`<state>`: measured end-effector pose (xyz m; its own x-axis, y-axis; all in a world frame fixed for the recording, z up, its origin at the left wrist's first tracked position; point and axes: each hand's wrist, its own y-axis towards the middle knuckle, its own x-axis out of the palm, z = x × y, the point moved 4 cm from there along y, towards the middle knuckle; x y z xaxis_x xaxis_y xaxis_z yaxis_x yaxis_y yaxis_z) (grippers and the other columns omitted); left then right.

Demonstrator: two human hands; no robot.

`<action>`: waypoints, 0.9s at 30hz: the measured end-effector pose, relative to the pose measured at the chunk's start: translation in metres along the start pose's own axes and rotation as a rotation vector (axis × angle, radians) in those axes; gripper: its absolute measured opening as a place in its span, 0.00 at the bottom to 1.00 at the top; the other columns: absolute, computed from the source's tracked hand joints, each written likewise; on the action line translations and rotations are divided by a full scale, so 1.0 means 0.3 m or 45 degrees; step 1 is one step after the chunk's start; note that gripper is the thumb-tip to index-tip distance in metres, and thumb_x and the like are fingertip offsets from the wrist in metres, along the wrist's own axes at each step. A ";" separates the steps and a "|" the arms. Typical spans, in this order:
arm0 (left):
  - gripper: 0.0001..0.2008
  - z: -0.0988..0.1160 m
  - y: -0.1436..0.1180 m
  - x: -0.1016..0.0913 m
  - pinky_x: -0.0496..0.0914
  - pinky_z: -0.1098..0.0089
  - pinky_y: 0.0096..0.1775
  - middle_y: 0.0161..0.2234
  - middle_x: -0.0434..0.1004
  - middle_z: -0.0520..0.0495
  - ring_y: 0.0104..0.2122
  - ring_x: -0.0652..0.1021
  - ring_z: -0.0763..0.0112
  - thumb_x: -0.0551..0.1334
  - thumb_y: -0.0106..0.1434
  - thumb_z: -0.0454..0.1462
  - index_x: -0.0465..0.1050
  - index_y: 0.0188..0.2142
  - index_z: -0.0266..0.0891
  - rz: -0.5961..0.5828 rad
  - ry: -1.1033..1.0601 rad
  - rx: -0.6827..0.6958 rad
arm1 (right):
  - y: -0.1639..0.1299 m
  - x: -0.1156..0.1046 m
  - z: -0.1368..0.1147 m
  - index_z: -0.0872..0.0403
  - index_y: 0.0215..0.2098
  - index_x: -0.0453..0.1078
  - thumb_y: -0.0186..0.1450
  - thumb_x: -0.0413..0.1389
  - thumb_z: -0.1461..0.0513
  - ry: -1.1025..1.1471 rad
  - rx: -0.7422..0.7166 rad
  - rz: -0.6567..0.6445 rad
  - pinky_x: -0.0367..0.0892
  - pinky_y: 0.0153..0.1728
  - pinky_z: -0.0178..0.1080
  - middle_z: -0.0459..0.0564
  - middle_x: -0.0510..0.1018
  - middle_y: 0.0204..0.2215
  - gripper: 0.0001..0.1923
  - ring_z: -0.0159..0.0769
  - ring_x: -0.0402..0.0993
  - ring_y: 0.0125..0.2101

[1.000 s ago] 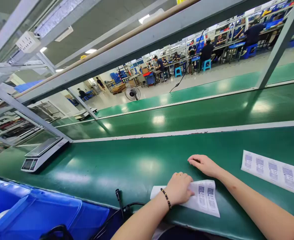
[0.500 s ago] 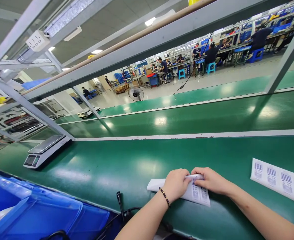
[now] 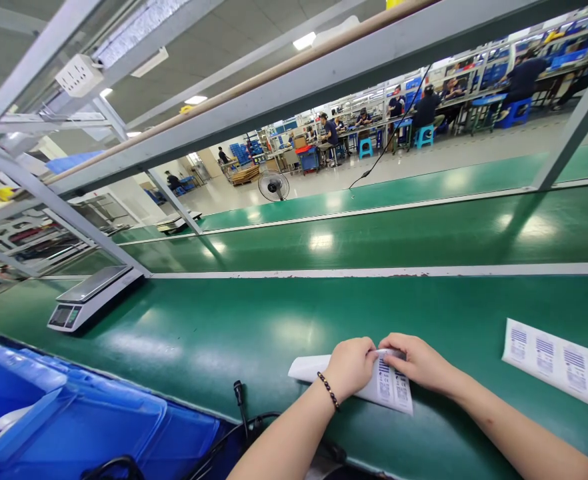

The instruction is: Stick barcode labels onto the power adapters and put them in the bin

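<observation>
Left hand [image 3: 351, 365] and right hand [image 3: 415, 360] pinch label sheet's [image 3: 385, 392] edge, bench [image 3: 244, 327] stretching beyond

From the wearer's place, a label sheet [image 3: 393, 392] lies close at twelve o'clock on a bench [image 3: 224, 320], the left hand [image 3: 350, 365] across it, the right hand [image 3: 415, 359] at its right part. A second sheet [image 3: 557, 360] lies at two, a weighing scale [image 3: 91, 287] at ten, bins [image 3: 124, 423] at nine. Beyond the bench, a fan [image 3: 273, 185] stands between eleven and twelve.

Left fingers [image 3: 367, 347], right fingers [image 3: 393, 342] — on label sheet [image 3: 393, 392]
</observation>
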<state>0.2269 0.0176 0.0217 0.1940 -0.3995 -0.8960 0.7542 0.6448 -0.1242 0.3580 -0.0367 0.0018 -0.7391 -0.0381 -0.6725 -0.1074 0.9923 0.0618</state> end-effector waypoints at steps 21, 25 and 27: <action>0.09 0.012 0.007 -0.004 0.68 0.68 0.43 0.38 0.74 0.49 0.40 0.74 0.68 0.54 0.62 0.38 0.72 0.36 0.42 0.035 -0.076 -0.060 | 0.002 0.007 0.002 0.50 0.35 0.70 0.63 0.48 0.59 0.046 0.060 0.044 0.64 0.34 0.37 0.47 0.78 0.34 0.09 0.36 0.72 0.34; 0.08 0.018 0.010 -0.002 0.68 0.68 0.41 0.36 0.75 0.49 0.38 0.74 0.67 0.55 0.61 0.38 0.73 0.34 0.41 0.025 -0.076 -0.055 | 0.003 0.011 0.004 0.51 0.30 0.68 0.63 0.47 0.59 0.007 0.071 0.060 0.63 0.32 0.36 0.46 0.77 0.29 0.09 0.35 0.71 0.31; 0.09 0.021 0.010 -0.003 0.68 0.69 0.41 0.36 0.75 0.49 0.38 0.74 0.68 0.54 0.61 0.38 0.73 0.35 0.41 0.023 -0.077 -0.041 | 0.005 0.011 0.006 0.51 0.28 0.67 0.62 0.47 0.59 -0.008 0.077 0.068 0.63 0.31 0.37 0.46 0.76 0.28 0.09 0.35 0.71 0.30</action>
<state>0.2328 0.0156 0.0247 0.2458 -0.4254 -0.8710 0.7299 0.6725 -0.1224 0.3565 -0.0351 -0.0016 -0.7384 0.0154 -0.6742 -0.0276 0.9982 0.0529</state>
